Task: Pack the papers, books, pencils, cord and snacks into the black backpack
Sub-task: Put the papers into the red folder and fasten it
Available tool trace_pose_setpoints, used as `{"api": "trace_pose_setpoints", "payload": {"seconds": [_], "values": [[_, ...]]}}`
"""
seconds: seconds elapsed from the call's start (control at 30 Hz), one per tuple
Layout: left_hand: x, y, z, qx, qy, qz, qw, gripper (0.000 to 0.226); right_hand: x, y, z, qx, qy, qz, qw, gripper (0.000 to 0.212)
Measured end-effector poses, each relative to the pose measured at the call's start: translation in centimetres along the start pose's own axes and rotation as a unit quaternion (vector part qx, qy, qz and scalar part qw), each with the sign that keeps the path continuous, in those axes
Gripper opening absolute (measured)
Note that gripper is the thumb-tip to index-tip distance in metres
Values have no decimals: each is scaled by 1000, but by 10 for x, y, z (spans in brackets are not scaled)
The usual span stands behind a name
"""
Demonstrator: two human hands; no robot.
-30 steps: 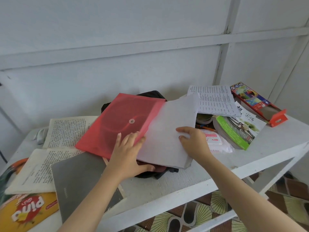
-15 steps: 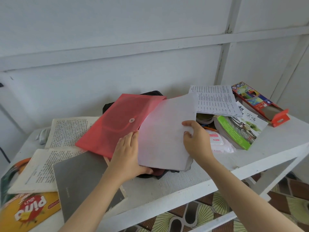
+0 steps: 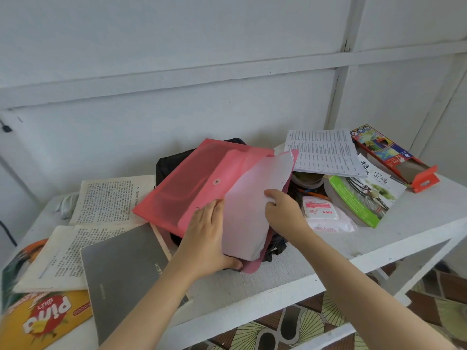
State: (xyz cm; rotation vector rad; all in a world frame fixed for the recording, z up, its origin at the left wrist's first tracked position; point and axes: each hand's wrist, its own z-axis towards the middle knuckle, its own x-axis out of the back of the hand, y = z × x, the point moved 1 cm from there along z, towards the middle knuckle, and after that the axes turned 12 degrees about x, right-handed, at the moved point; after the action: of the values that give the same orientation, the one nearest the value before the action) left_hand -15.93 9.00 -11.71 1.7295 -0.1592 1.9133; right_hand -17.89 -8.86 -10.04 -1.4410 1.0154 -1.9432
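Counting: two hands, one red folder (image 3: 187, 183), one stack of white papers (image 3: 252, 205), one black backpack (image 3: 169, 165). The left hand (image 3: 207, 238) is gripping the folder's near end, with the fingers lying close together on top and the thumb curling under the edge. The right hand (image 3: 285, 210) is pinching the side edge of the papers, fingers curled tight on them. The papers are sitting partly inside the folder mouth, and the open flap is showing behind them. The folder is lying tilted on top of the backpack, which is sitting mid-table (image 3: 278, 274).

Also lying on the table:
- one printed sheet (image 3: 321, 152)
- one coloured pencil box (image 3: 389, 152)
- one green-covered book (image 3: 364, 198)
- one wipes packet (image 3: 326, 218)
- one grey notebook (image 3: 126, 271)
- two yellowed text pages (image 3: 108, 198)
- one yellow snack bag (image 3: 43, 317)

The folder is hiding most of the backpack, so only black bits are showing behind and below it and its opening cannot be seen. The picture's left edge is cutting off the snack bag. An orange stick-like thing (image 3: 313, 193) beside the wipes is too hidden to identify. A pale thing (image 3: 65, 205) behind the pages is too blurred to identify.
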Motion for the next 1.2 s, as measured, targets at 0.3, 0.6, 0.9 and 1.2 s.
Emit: {"api": "trace_pose_setpoints", "payload": {"seconds": [0.3,0.6,0.9,1.2], "values": [[10,-11,-1,-8,0,-13,1000,136,12,3,1,47,64,-32,996,38],[8,2,-1,-29,-11,-10,999,138,-1,-12,11,57,51,-31,997,42],[16,1,-5,-57,-33,-17,998,136,-15,-7,25,48,-73,-42,995,58],[17,-9,-2,-66,-28,6,997,137,-12,-9,29,110,-85,-219,966,52]]}}
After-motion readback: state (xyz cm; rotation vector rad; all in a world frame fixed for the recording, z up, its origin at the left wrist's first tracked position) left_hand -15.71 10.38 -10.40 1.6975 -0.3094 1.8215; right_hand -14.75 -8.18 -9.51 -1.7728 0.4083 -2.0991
